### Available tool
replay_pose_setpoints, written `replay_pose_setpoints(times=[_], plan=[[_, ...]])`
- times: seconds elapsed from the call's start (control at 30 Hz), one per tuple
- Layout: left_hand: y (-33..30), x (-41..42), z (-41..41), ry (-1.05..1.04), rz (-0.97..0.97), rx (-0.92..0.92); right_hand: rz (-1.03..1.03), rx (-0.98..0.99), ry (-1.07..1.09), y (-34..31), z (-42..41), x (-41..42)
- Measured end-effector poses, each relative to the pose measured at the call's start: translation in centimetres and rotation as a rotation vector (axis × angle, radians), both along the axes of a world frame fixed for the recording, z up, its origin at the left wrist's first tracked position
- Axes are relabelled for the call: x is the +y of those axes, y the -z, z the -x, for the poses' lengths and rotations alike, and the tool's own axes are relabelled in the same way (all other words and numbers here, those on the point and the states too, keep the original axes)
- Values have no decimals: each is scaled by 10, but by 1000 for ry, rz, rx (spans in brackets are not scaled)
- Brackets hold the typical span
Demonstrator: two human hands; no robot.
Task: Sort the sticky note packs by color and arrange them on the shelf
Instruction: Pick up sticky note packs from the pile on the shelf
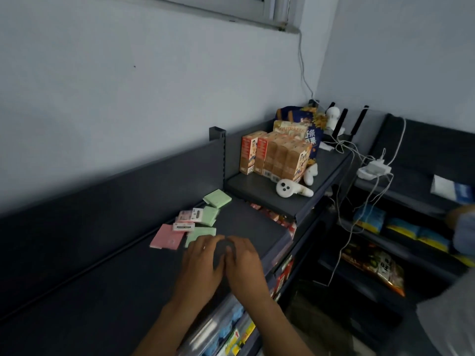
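On the flat dark grey metal shelf top (pixel 108 291), the sticky note packs lay in a loose mixed cluster, and I take the flat pink square pack (pixel 167 236) as the landmark, since it sat furthest left. It lay face up, rotated so that one corner pointed toward the shelf's front edge; being near square, it had no clear long axis. Just right of it and a little further back lay two small pink packs with white printed labels (pixel 187 220), their long sides running roughly left to right, one overlapping the other. Right of those lay a pale green pack (pixel 210 215), and further back and right of the landmark a second pale green square pack (pixel 217 198), corner-on near the raised neighbouring shelf. A third pale green pack (pixel 200 233) lay just right of the pink landmark, its near edge under the fingertips of the left hand (pixel 203 260). That hand rested palm down with fingers fairly straight and slightly spread, touching but not gripping the pack. The right hand (pixel 244 263) lay beside it, well right of the landmark, fingers lightly curled toward the left hand; whether it held anything I cannot tell. The sorting seemed barely begun, colours still intermixed. The next move probably called for sliding the green packs together, away from the pink ones, then squaring each group into a row.
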State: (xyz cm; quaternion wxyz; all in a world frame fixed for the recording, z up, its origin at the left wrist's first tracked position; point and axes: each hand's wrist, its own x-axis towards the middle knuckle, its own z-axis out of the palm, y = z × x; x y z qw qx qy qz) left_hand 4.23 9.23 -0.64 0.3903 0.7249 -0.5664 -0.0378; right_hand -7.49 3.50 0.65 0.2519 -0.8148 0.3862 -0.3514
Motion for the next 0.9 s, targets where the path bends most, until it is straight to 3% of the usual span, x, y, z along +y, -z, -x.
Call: replay_pose_setpoints(times=[0.3, 0.57, 0.9], plan=[[-13, -99, -52, -58, -26, -31, 4, 37, -42, -10, -59, -110], [27, -156, -49, -65, -76, -4, -94, 40, -26, 12, -54, -155], [22, -181, -94, -47, -30, 172, -113, 208, -66, 23, -81, -200]])
